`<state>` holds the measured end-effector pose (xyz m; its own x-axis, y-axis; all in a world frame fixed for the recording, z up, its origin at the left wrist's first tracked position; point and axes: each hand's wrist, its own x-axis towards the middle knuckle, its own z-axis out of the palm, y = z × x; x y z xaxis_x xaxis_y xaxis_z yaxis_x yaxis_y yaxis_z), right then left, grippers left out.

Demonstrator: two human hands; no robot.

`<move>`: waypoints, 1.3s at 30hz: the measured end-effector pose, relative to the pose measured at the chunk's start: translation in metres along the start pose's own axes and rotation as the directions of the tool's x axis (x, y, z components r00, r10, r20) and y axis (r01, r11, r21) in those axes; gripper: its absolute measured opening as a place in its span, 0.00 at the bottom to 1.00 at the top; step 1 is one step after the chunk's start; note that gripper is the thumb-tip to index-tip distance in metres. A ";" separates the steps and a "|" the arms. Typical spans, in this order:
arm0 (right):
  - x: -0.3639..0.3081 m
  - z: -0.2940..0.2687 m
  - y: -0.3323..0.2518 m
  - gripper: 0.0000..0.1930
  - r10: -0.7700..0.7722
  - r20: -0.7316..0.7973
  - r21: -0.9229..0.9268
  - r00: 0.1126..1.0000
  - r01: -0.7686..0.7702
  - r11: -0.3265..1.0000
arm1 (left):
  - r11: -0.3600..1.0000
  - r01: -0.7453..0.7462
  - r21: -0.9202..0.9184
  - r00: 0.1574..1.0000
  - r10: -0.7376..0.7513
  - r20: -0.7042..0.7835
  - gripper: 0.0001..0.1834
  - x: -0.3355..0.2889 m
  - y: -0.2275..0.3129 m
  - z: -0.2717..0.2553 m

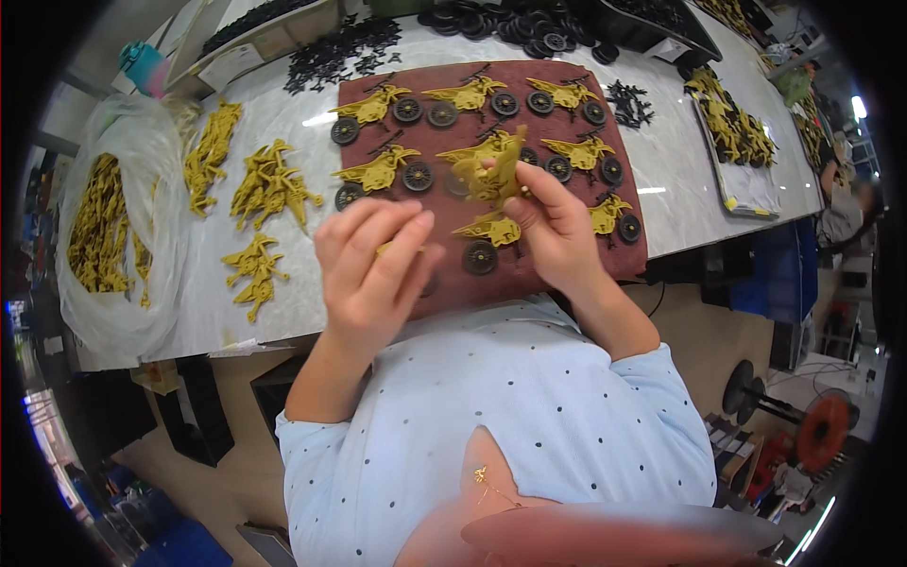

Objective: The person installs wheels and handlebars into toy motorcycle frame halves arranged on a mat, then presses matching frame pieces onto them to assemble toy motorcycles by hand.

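My right hand (pixel 559 227) is closed on a yellow plastic toy motorcycle body (pixel 501 180), held upright above the mat between thumb and fingers. My left hand (pixel 370 265) hovers over the mat's near left part, fingers curled in and slightly blurred. A bit of yellow shows among them, too little to tell what it is. Beneath both hands lies a dark red mat (pixel 444 276) carrying rows of yellow motorcycle bodies (pixel 378 168) with black wheels (pixel 480 257) and black handlebar-like pieces beside them. My hands hide part of the nearer rows.
Left of the mat are piles of yellow parts (pixel 269 184) and a clear plastic bag (pixel 156 317) of more. Small black parts (pixel 345 52) and black wheels (pixel 529 28) lie along the back, near bins. A tray (pixel 742 184) of yellow and black parts stands at right.
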<state>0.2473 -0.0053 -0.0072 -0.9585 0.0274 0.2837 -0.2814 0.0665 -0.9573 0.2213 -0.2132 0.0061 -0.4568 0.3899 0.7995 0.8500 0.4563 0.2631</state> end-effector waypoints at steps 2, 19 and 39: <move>0.003 -0.025 -0.014 0.21 0.031 0.128 -0.233 0.991 -0.001 0.972 | 0.996 -0.024 0.084 0.998 0.019 0.060 0.22 0.012 0.003 0.001; 0.019 -0.059 0.001 0.18 0.014 0.395 -0.670 0.919 0.277 0.689 | 0.980 0.145 0.137 0.872 -0.192 0.450 0.23 0.000 0.035 0.061; 0.002 -0.060 0.017 0.22 0.100 0.335 -0.732 0.937 0.192 0.654 | 0.957 0.141 0.253 0.806 -0.259 0.532 0.17 -0.007 0.049 0.074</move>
<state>0.2434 0.0559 -0.0195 -0.9412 -0.3021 0.1511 -0.3351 0.7788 -0.5303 0.2463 -0.1345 -0.0266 -0.7280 0.6214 0.2897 0.6830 0.6940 0.2276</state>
